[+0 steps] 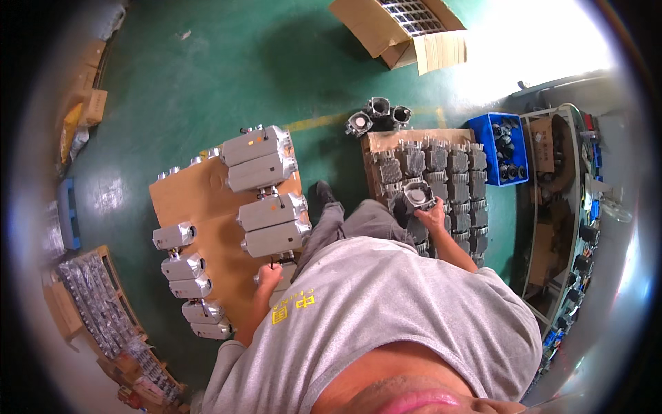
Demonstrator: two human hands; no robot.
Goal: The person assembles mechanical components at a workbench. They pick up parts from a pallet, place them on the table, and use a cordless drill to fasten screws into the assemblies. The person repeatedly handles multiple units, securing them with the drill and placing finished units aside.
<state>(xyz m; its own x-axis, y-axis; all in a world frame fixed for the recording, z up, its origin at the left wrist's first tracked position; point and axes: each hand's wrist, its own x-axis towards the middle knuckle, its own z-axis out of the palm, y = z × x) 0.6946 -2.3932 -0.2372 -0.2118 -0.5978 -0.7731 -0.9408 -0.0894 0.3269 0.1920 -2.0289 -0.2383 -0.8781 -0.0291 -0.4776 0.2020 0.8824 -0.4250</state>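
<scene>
My right hand [433, 217] grips the rim of a grey cast-metal housing [418, 195] with a round hollow. The housing is held over a cardboard-covered stack where rows of ribbed grey metal housings [437, 159] lie close together. At my left side, my left hand [269, 274] is closed, and a thin dark end pokes out above the fingers; what it belongs to is hidden. Near that hand stand long silver-grey metal units [272, 238] in a column on a brown cardboard sheet [186, 200]. Part of one unit is covered by my left hand and shirt.
Smaller silver units [186, 266] line the cardboard's left side. Open round housings [378, 106] stand on the green floor beyond the right stack. A blue crate [498, 150] of dark parts sits beside a metal shelf [527, 207]. An open carton [407, 31] is farther off.
</scene>
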